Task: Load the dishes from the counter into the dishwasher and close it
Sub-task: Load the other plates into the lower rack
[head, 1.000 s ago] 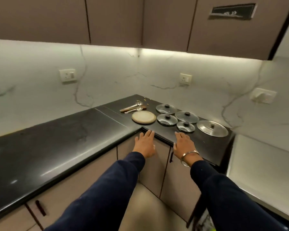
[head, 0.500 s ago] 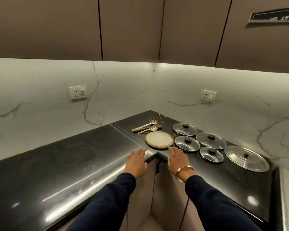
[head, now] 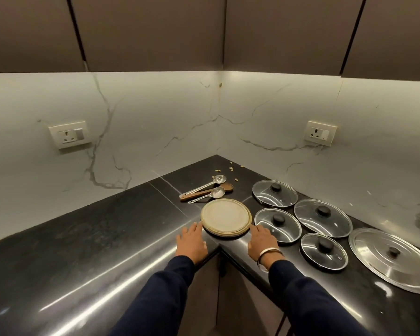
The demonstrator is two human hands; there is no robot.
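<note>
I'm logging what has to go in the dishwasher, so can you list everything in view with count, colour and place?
plates: a short stack, cream, at the counter's inner corner edge, between the hands
glass lids: four, clear with black knobs, right of the plates
steel lid: one, silver, far right on the counter
spoons: three, two steel and one brown wooden, behind the plates
small bits: several, tan, in the back corner
counter: one, black, L-shaped
sockets: two, white, on the marble walls
left hand: flat on the counter, left of the plates
right hand: flat, right of the plates, silver bangle
</note>
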